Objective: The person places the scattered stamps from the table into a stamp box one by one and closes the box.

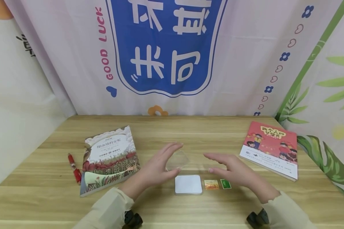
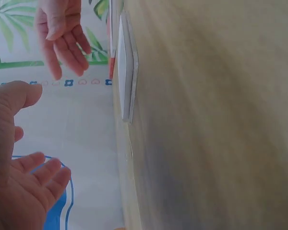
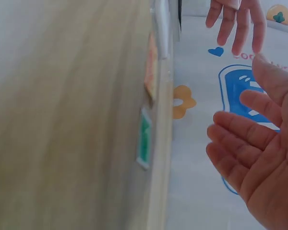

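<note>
My left hand is held above the table with its fingers spread and nothing in its grasp. Facing it, my right hand is likewise in the air, fingers extended and holding nothing. Between and below them lies a flat white rectangular piece with rounded corners, with a clear layer along its edge. A thin transparent sheet or lid lies just behind it, partly covered by the left hand. To the right are an orange stamp-like picture and a green one, both flat on the wood.
A book with a flowery cover lies at the left, beside a red pen. At the back right lies a red and white book. A printed curtain hangs behind the wooden table.
</note>
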